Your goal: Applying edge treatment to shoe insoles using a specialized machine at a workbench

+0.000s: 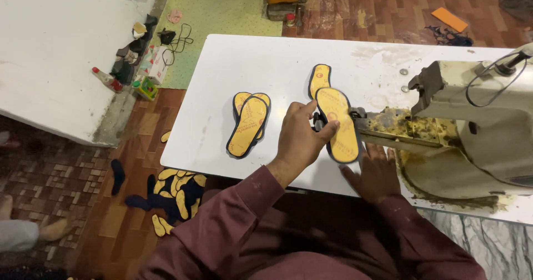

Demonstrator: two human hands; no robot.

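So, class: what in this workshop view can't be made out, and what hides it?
- Needle area of the sewing machine: hidden behind the yellow insole and left hand.
- Right hand: partly under the insole and machine arm.
- Machine's right side: cut off by the frame edge.

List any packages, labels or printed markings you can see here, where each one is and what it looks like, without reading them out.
Small carton: on the floor left of the white table, boxy, white with red and green print.
Stacked insoles: on the table, yellow with dark edging and a faint reddish stamp.
Insole at the sewing machine: pinched by the left hand, same yellow, round reddish stamp.
Red-capped bottle: by the wall, white label.
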